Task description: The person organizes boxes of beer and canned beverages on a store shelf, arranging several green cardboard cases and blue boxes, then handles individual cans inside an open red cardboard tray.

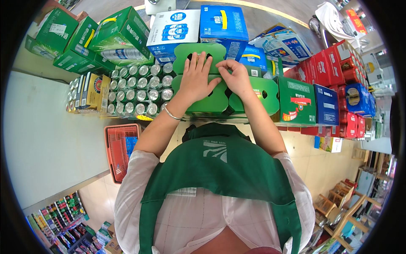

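Note:
My left hand [198, 77] lies flat, fingers spread, across the tops of green cardboard carriers [203, 101] with dark finger holes. Just right of it, my right hand [234, 76] has its thumb and forefinger brought together at the carriers' edge; whether something thin is between them cannot be told. Another green carrier [268, 95] sits under my right wrist. Left of the carriers stand rows of drink cans [141, 89] under clear film. Behind my hands are a white-and-blue carton [174, 28] and a blue carton with a yellow handle [223, 25].
Green beer cartons [122, 35] stand at the back left, yellow cartons [95, 90] at the left. To the right are a green carton [297, 101], a blue carton [326, 104] and red cartons [317, 68]. A red plastic basket [108, 152] is at lower left, wooden stools [326, 204] at lower right.

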Demonstrator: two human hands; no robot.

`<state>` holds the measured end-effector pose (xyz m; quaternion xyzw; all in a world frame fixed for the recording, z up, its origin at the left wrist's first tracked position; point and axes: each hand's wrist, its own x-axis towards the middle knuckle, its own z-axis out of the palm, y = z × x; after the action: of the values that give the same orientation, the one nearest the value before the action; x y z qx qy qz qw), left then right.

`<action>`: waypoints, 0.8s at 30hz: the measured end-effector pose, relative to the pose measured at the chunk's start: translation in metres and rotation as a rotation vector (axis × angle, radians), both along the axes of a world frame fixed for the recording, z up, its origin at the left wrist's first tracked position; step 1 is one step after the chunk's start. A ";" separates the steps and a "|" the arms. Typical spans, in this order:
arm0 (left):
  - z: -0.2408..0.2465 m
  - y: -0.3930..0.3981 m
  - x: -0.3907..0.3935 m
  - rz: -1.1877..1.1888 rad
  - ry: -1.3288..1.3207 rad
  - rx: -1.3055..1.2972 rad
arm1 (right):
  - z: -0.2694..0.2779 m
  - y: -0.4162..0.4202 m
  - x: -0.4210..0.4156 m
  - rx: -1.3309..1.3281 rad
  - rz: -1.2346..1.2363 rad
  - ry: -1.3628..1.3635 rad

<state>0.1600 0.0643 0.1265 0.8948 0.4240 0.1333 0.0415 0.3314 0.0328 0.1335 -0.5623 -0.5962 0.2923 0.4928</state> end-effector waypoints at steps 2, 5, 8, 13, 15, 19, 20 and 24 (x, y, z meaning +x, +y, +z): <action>0.000 -0.007 0.001 0.031 -0.011 0.004 | 0.006 -0.004 0.000 0.016 0.008 -0.049; 0.005 -0.022 0.003 0.073 -0.017 0.006 | 0.011 -0.012 -0.001 0.015 0.027 -0.083; 0.007 -0.035 0.003 0.107 -0.019 0.002 | 0.009 -0.019 -0.002 0.077 0.036 -0.110; 0.008 -0.057 0.005 0.169 -0.014 -0.021 | 0.010 -0.036 0.001 0.100 0.088 -0.035; 0.011 -0.067 0.007 0.191 -0.007 -0.028 | 0.007 -0.042 0.003 0.141 0.121 -0.048; 0.012 -0.086 0.009 0.218 0.005 0.004 | 0.005 -0.057 0.007 0.114 0.177 -0.052; 0.012 -0.090 0.010 0.222 0.005 0.007 | 0.005 -0.059 0.008 0.113 0.186 -0.045; 0.008 -0.104 0.011 0.208 -0.037 0.049 | 0.005 -0.070 0.010 0.145 0.200 0.003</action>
<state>0.1706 -0.0394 0.1348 0.8441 0.5105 0.1637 0.0134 0.3411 -0.0376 0.1385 -0.4626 -0.6680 0.2972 0.5015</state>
